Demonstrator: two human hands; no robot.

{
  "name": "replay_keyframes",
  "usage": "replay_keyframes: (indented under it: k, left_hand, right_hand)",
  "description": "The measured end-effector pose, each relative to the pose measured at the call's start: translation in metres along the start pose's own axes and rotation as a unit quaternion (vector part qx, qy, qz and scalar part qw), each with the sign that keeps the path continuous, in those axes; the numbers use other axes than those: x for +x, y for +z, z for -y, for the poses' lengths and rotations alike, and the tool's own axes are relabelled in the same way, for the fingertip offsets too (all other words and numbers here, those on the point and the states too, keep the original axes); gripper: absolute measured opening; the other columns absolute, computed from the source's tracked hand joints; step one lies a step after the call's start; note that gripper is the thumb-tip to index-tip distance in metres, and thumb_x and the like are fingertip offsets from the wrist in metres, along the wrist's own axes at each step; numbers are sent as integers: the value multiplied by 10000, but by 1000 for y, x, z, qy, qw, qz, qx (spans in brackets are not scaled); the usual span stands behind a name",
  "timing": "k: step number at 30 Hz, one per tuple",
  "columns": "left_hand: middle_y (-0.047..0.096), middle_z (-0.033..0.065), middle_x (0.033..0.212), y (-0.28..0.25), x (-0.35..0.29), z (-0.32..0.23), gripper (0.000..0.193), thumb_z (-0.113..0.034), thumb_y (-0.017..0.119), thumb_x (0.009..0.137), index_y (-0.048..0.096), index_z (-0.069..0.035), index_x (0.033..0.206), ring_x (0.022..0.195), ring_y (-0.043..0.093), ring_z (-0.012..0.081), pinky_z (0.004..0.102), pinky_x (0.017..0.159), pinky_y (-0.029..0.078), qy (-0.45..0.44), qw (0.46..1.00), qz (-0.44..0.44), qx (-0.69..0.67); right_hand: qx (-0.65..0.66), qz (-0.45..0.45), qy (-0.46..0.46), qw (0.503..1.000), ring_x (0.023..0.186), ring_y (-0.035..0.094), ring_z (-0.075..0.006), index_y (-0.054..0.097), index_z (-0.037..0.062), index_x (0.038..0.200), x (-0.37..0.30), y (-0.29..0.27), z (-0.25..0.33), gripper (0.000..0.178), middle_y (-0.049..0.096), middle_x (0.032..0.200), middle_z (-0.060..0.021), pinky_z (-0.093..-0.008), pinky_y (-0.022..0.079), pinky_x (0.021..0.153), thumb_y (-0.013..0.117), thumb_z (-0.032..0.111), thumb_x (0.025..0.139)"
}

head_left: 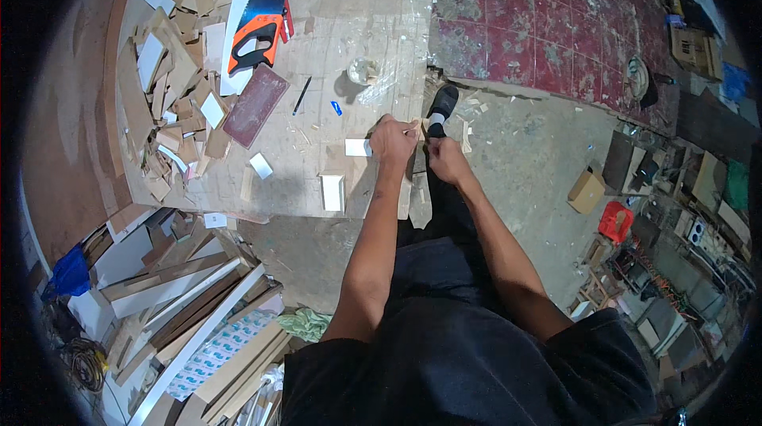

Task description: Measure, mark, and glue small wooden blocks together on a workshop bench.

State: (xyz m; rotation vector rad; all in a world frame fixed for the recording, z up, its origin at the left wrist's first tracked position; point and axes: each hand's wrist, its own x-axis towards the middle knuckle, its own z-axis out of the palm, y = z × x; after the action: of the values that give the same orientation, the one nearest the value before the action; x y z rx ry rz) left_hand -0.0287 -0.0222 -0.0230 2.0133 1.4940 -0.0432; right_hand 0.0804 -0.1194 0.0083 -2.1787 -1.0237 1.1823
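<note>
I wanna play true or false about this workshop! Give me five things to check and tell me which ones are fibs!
1. The saw has an orange and black handle. True.
2. The right hand is gripping the saw. False: the saw lies on the table, away from both hands.
3. Wood scraps are heaped on the left side of the table. True.
4. The thin black pen-like stick is right of the round clear container. False: it is to the left.
5. The left hand is next to a small white-topped block. True.
</note>
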Motion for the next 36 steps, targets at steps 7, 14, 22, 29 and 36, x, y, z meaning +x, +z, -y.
replay_keyframes:
  k: [7, 14, 22, 29, 36]
  left_hand:
    - [605, 76, 806, 0, 1, -4, 113, -331, 777, 715, 770, -298, 823, 748, 624, 274, 394, 643, 499, 3, 1000, -9, -18]
    - [607, 69, 789, 3, -1, 0, 115, -318, 779, 707, 771, -285, 816, 738, 623, 270, 394, 629, 493, 0, 1000, -19, -8]
    - [603, 70, 799, 1, 1, -1, 126, -327, 784, 702, 768, -296, 823, 755, 625, 273, 396, 649, 497, 3, 1000, -10, -12]
    - [601, 73, 808, 3, 0, 0, 120, -344, 774, 718, 767, -303, 830, 763, 626, 279, 401, 649, 503, -3, 1000, -2, -3]
    - [611, 77, 830, 2, 3, -4, 123, -360, 769, 724, 766, -310, 837, 770, 629, 284, 403, 657, 506, -5, 1000, 4, 5]
  right_hand:
    - [-12, 6, -2, 1000, 773, 597, -479, 599, -76, 801, -2, 0, 0, 139, 566, 785, -327, -484, 464, 640, 517, 35, 784]
    - [-26, 9, 6, 1000, 802, 589, -484, 609, -59, 845, -4, 4, 7, 151, 567, 799, -326, -487, 461, 659, 502, 7, 761]
    - [-4, -27, -12, 1000, 855, 605, -473, 635, -46, 913, -7, 9, 8, 185, 587, 835, -329, -495, 474, 701, 495, 18, 812]
    - [-5, -20, -13, 1000, 889, 585, -483, 633, -42, 919, 1, 10, 6, 173, 587, 845, -329, -492, 474, 715, 500, 30, 834]
    - [15, -22, 6, 1000, 874, 579, -484, 611, -39, 882, -2, 10, 5, 144, 577, 835, -327, -493, 462, 688, 498, 11, 810]
